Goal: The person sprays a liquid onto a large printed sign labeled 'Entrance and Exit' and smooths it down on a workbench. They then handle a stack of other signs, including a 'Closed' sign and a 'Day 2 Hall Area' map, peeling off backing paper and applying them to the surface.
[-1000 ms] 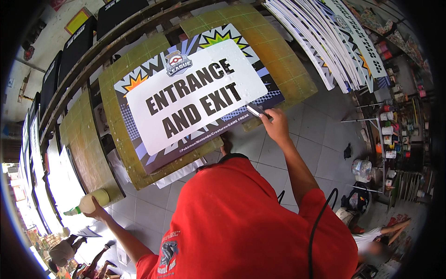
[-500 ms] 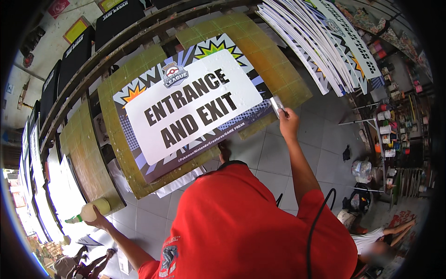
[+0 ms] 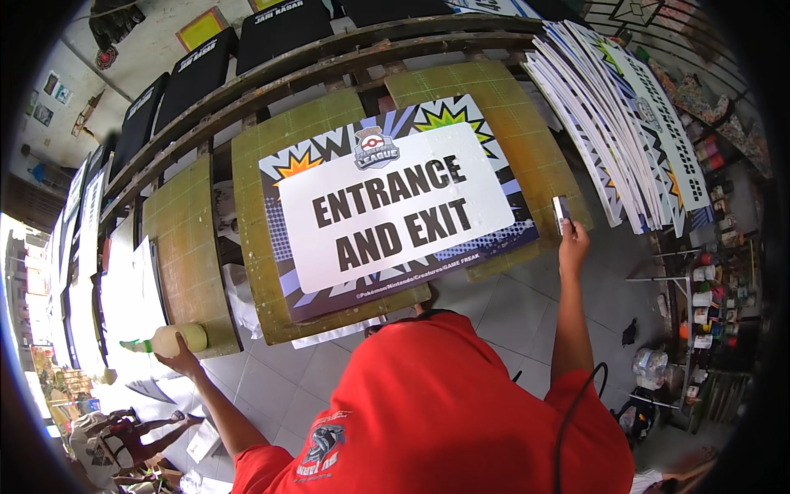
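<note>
A printed sign [image 3: 494,191] with a white panel, bold black lettering and a purple-and-starburst border lies on a worn yellow-green gridded board [image 3: 257,239] in front of me. My right hand [image 3: 573,245], off the sign's right edge, pinches a small flat rectangular scraper [image 3: 561,212] with a pale edge; it touches neither sign nor board. Out to the left, my left hand [image 3: 179,361] wraps round a bottle [image 3: 191,337] of cloudy yellowish liquid with a green top pointing left. Small bright spots like droplets dot the sign's surface.
Stacked printed panels [image 3: 592,123] lean at the far right. Black panels [image 3: 197,76] stand along a wooden rack [image 3: 329,67] at the back. Another gridded board [image 3: 185,255] is at left. Shelves with small containers [image 3: 701,298] stand right. Another person [image 3: 103,449] is at lower left.
My view has turned, so the sign and boards sit further right and slightly lower. My right hand with the scraper has drawn away from the sign's right edge. The left hand keeps the bottle.
</note>
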`<state>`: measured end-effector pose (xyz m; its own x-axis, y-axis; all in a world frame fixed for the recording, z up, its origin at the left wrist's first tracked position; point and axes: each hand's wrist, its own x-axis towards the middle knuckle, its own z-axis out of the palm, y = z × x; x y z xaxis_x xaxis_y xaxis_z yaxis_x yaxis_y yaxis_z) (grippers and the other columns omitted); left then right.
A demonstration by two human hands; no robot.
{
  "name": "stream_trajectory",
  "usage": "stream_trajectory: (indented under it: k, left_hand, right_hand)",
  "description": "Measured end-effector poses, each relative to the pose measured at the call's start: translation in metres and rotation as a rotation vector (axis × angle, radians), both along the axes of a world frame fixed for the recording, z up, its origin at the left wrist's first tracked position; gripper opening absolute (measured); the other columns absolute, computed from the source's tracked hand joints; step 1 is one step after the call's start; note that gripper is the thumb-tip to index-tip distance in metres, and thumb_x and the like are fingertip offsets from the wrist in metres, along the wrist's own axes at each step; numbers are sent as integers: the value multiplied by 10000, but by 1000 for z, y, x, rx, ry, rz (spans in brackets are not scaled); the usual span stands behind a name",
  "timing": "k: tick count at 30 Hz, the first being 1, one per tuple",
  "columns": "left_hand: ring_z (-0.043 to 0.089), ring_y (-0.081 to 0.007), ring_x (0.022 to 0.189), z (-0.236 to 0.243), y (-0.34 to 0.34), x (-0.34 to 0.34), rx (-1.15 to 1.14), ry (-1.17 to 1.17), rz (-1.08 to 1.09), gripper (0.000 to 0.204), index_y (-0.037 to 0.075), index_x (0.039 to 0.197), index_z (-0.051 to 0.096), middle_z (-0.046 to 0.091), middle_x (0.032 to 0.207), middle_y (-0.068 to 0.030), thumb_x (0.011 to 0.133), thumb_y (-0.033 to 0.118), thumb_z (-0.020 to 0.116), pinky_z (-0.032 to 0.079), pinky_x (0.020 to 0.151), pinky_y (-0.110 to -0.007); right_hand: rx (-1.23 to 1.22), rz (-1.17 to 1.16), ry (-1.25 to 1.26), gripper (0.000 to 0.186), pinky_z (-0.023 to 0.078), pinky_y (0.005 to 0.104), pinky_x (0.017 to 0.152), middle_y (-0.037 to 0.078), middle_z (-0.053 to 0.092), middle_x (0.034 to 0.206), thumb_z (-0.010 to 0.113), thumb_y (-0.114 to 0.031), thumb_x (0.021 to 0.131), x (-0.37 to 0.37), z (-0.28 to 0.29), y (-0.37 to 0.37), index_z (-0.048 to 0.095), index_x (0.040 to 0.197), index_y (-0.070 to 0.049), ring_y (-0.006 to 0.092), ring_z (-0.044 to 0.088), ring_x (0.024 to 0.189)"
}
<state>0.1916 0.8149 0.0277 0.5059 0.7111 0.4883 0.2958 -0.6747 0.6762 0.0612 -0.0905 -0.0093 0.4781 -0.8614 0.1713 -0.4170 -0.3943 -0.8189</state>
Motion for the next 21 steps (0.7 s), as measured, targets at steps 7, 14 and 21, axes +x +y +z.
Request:
stream_trajectory:
  k: [7, 14, 21]
  left_hand:
    - [497, -262, 1221, -40, 21, 16, -86, -92, -263, 801, 17, 1411, 321, 506, 1336, -130, 802, 233, 794, 407, 1049, -388]
    - [543, -324, 1193, 27, -14, 9, -296, 168, -103, 1087, -1, 1464, 122, 510, 1311, -220, 703, 264, 851, 463, 997, -395]
    - [369, -385, 1361, 0, -2, -48, -264, 133, -63, 1232, 3, 1493, 96, 343, 1453, -302, 647, 452, 871, 328, 1119, -422]
  right_hand:
    - [-429, -137, 184, 282, 490, 401, 902, 203, 691, 1047, 557, -191, 943, -4, -37, -113, 684, 1066, 29, 333, 656, 966]
    - [-562, -87, 145, 305, 518, 373, 800, 188, 703, 991, 565, -230, 974, -14, -70, -153, 670, 1062, 42, 327, 671, 891]
    - [-659, 434, -195, 260, 502, 449, 675, 182, 695, 821, 599, -243, 880, 125, 26, 103, 717, 874, -11, 357, 636, 715]
